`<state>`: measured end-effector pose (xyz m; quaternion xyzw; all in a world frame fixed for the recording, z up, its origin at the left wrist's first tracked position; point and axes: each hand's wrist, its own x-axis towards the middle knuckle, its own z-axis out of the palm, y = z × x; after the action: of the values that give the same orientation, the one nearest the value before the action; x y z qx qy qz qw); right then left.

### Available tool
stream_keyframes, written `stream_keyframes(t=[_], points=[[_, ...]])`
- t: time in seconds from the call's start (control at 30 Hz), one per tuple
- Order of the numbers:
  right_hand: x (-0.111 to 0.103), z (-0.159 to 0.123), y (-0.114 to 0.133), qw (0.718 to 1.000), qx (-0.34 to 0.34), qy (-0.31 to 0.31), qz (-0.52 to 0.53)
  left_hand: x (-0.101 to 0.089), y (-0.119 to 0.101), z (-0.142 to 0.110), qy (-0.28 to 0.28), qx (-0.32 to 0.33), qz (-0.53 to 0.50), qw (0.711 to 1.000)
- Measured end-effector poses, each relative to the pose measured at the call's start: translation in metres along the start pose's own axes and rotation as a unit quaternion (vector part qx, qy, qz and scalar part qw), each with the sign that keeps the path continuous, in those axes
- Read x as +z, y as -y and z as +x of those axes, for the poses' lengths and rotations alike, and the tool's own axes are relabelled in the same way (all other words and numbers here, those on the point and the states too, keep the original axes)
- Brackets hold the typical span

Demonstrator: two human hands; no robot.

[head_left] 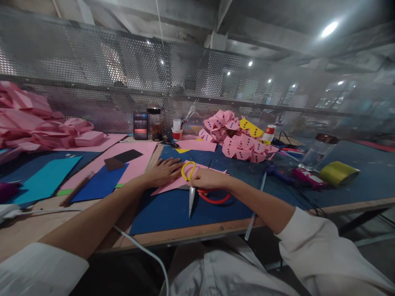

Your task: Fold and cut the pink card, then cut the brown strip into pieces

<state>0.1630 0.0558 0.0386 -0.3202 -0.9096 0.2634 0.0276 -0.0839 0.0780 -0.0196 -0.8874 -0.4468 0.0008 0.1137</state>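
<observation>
My left hand (165, 172) lies flat on a sheet of pink paper (168, 186), its fingers stretched out. Close to it, my right hand (205, 179) is closed on a pair of scissors (191, 200) with one yellow handle loop and one red loop. A scissor blade points down toward the table's front edge, while the yellow loop stands up beside my knuckles. My right fingers partly hide the middle of the scissors. Both hands are over a dark blue mat (173, 216).
Pink paper pieces with dark dots (247, 148) are heaped ahead; folded pink paper (37, 119) is piled at left. Blue card (100, 183), a lidded jar (156, 125), a paper cup (177, 133), a clear bottle (319, 152) and yellow tape (339, 172) stand around. A white cable (148, 250) crosses the front edge.
</observation>
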Motion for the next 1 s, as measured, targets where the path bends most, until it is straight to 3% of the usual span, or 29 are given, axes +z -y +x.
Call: stream_keyframes(t=[0.27,0.47,1.0], points=[[-0.003,-0.003,0.004,1.000,0.011,0.001,-0.011,-0.008,0.002,-0.004,0.017,0.006,-0.033,0.999],[-0.004,-0.005,0.008,1.000,0.021,0.009,0.008,-0.014,0.001,-0.009,0.038,-0.096,-0.102,0.989],[-0.007,-0.005,0.020,0.999,-0.010,0.032,0.032,-0.019,-0.006,-0.009,0.053,-0.105,-0.095,0.989]])
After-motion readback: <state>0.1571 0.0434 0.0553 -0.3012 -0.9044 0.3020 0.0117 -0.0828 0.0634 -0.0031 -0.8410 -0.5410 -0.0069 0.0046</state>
